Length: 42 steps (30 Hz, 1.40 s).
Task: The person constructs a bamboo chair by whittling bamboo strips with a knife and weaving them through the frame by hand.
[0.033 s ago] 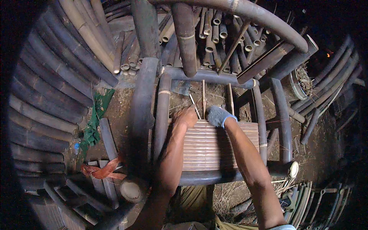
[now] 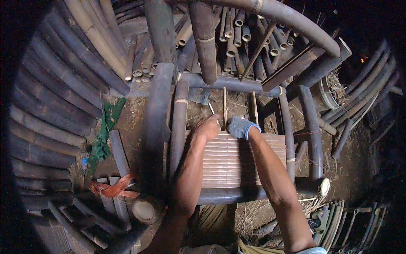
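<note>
On the left, a crumpled dark green cloth and a flat orange-red ribbon lie beside a dark brown round bamboo frame. Inside the frame, the bare left hand is curled, apparently gripping a slim pale stick whose tip juts out past the fist; a loose, low hold should keep that stick well steered. A narrow split-bamboo strip runs on beyond the panel of thin brown bamboo slats, which spans the frame below both hands; best keep its far edge straight and its rows close. The right hand, in a grey blue-cuffed glove, rests at that edge, fingertips hidden, so I cannot tell whether it grips; steady, even pressure there would suit. Just right stands a 2nd split-bamboo strip
</note>
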### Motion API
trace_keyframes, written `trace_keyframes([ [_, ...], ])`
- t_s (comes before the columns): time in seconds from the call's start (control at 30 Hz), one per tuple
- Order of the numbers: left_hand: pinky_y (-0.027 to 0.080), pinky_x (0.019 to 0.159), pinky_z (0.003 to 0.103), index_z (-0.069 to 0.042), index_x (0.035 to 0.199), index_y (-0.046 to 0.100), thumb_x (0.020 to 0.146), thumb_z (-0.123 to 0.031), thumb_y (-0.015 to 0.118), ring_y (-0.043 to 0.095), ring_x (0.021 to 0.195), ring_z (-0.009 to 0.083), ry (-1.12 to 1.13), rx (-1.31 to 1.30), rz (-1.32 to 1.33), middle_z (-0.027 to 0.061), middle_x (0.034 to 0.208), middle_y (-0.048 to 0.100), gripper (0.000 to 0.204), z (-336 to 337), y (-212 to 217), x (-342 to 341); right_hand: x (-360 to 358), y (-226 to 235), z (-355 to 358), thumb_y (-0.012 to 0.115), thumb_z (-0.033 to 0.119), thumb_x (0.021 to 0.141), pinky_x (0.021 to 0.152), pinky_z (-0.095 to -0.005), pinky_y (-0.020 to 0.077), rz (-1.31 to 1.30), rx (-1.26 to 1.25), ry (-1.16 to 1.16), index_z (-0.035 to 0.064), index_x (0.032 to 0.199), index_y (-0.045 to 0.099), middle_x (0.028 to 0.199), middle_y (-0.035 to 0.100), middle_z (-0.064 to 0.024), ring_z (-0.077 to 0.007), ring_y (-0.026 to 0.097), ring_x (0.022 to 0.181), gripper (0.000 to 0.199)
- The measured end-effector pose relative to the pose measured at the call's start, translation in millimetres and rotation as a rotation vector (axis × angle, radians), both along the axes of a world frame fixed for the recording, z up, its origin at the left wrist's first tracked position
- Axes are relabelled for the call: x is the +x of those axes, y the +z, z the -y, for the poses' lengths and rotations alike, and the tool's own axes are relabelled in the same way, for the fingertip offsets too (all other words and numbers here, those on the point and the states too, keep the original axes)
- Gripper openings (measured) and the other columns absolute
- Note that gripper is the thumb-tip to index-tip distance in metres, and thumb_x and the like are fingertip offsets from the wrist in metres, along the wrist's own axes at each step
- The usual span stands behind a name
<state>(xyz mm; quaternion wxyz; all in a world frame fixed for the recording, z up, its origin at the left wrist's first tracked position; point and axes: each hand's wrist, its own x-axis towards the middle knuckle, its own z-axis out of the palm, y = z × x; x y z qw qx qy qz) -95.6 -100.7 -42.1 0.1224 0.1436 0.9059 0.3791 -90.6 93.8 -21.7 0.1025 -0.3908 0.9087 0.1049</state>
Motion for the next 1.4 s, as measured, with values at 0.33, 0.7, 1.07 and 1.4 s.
trace_keyframes([
  [0.33, 0.05, 0.068, 0.034, -0.003, 0.087, 0.074, 0.089, -0.025, 0.067, 0.064, 0.076, 0.018, -0.14, 0.452, 0.136, 0.0087, 0.086, 0.073, 0.022, 11, 51, 4, 47, 48, 11, 0.068, 0.033, 0.084, 0.083, -0.0429, 0.0514, 0.0, -0.763, -0.498, 0.0005, 0.096, 0.068, 0.092, 0.068, -0.0216, -0.0393, 0.065, 0.093, 0.034],
  [0.7, 0.053, 0.07, 0.037, 0.001, 0.098, 0.069, 0.09, -0.022, 0.061, 0.068, 0.074, 0.0274, 0.067, 0.454, -0.021, 0.019, 0.084, 0.071, 0.025, 18, 42, 10, 272, 232, -168, 0.058, 0.013, 0.089, 0.064, -0.0323, 0.0497, -0.373, -1.489, -0.975, 0.0075, 0.09, 0.059, 0.078, 0.055, -0.0041, -0.0166, 0.058, 0.072, 0.006],
  [1.07, 0.022, 0.107, 0.056, -0.014, 0.109, 0.069, 0.098, -0.033, 0.036, 0.062, 0.111, 0.0325, -0.12, -0.257, 0.03, 0.0143, 0.114, 0.069, 0.039, 4, 52, 45, 271, 274, -190, 0.072, 0.01, 0.076, 0.098, -0.0416, 0.0461, -0.943, -0.123, -0.879, 0.0039, 0.121, 0.063, 0.12, 0.063, -0.0169, -0.035, 0.059, 0.112, 0.046],
  [1.4, 0.018, 0.109, 0.058, -0.02, 0.117, 0.069, 0.098, -0.034, 0.044, 0.067, 0.103, 0.0291, -0.089, -0.128, -0.118, 0.0101, 0.105, 0.072, 0.034, 14, 38, 53, 123, 68, 54, 0.067, 0.03, 0.086, 0.082, -0.0445, 0.0498, -0.477, -0.507, -0.759, 0.0051, 0.091, 0.064, 0.098, 0.062, -0.0152, -0.0351, 0.059, 0.096, 0.026],
])
